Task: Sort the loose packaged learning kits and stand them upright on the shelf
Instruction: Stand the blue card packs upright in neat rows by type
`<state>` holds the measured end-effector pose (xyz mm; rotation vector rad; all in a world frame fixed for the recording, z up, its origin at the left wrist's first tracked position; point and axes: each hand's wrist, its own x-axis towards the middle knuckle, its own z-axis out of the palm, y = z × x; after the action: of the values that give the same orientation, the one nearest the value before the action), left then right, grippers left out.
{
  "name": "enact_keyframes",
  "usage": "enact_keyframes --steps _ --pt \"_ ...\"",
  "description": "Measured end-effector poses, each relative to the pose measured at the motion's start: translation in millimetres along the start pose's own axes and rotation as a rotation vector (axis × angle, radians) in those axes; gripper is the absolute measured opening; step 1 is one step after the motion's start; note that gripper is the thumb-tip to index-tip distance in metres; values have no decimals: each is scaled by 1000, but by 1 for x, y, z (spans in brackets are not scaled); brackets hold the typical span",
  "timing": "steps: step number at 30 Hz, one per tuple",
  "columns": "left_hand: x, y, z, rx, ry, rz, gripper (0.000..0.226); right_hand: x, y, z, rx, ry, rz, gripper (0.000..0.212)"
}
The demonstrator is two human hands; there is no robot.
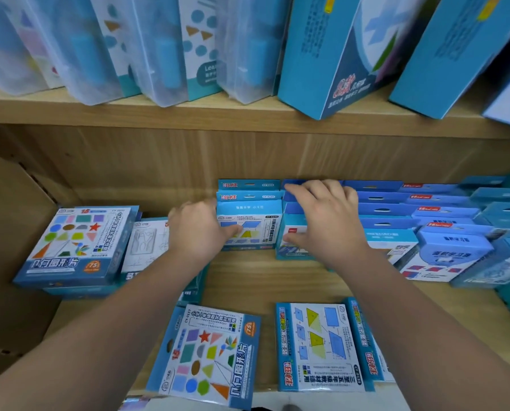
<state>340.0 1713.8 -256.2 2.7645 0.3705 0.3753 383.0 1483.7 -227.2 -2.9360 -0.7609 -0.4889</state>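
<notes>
While both forearms are reaching into the lower shelf (262, 277), the left hand (199, 232) is gripping the left edge of a short file of standing kits (249, 229), its thumb lying across the front face and its fingers curling round the side, mostly hidden behind the pack. The right hand (326, 223) is clamping the neighbouring file (291, 207) just to the right, with fingers hooking over the top edges at the back and the thumb pressing on the front pack. The two files are standing upright and touching each other, directly between and under the hands, against the back wall. Further upright rows (387, 209) are running off to the right, touching the file under the right hand. Loose kits are lying flat nearer the front edge, well apart from both hands: a shapes kit (209, 351) below the left forearm, and a parallelogram kit (319, 345) beside it, overlapping a further pack (363, 339) next to the right forearm. A flat stack (79, 244) is sitting at the left end, with a white-faced pack (147, 244) lying between it and the left wrist. On the upper shelf (188, 114), clear cases (93, 48) and blue boxes (316, 54) are leaning side by side.
</notes>
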Motion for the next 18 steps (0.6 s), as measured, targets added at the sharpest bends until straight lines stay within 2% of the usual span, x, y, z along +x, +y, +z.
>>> enact_keyframes --steps 5,8,11,13,16,18 --pt "2 3 -2 96 -31 -22 54 -3 0 1 5 4 -2 88" --pt "-7 6 -8 96 -38 -36 68 -16 3 -2 105 76 -9 85" --pt "-33 11 -21 -23 111 4 86 -40 13 -12 217 155 -10 70" --pt "-59 20 -29 -98 161 45 82 -62 23 -18 295 131 -2 59" --pt "-97 36 -25 -132 11 214 69 -97 45 -18 356 -3 51 53" --pt "-113 46 -16 -170 -197 277 76 -118 62 -15 382 -113 113 58"
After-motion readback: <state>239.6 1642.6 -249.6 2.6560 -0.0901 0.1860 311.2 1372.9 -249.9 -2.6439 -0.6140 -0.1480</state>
